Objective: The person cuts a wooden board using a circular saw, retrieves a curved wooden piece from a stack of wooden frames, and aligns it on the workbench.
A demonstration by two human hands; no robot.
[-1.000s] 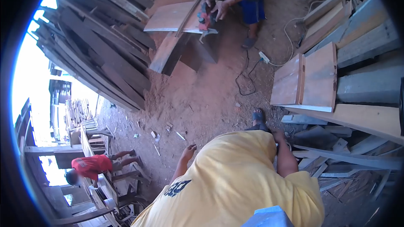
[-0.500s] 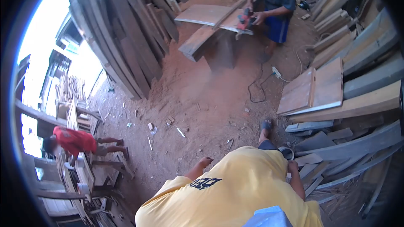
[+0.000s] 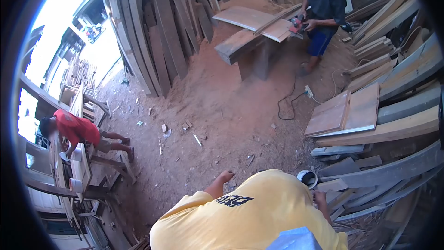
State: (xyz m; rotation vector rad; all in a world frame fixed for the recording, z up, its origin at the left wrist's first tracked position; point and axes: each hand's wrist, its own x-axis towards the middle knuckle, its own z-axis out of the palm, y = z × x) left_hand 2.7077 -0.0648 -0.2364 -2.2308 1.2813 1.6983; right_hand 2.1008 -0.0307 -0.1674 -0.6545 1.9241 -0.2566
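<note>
My left hand (image 3: 226, 176) hangs out over the dirt floor beside my yellow shirt (image 3: 259, 203), its fingers loosely curled and nothing visible in them. On my other side, my right hand (image 3: 320, 197) is closed next to an open, round, light-coloured can (image 3: 307, 179) with a dark inside. The hand seems to grip the can near its edge, though the grip itself is small and partly hidden. A short board end (image 3: 334, 185) lies close to the can.
Ahead, a person works a red power tool (image 3: 297, 27) on a panel (image 3: 249, 17) over a heavy beam, with sawdust (image 3: 236, 90) around. A power cord (image 3: 286, 109) crosses the floor. Stacked timber (image 3: 397, 132) lines the right. A person in red (image 3: 76, 128) bends over a bench at left.
The view has tilted and shifted, so the floor and workers sit lower in it. My right hand and the can appear lower. My foot has passed out of view. The power tool worker's head now shows.
</note>
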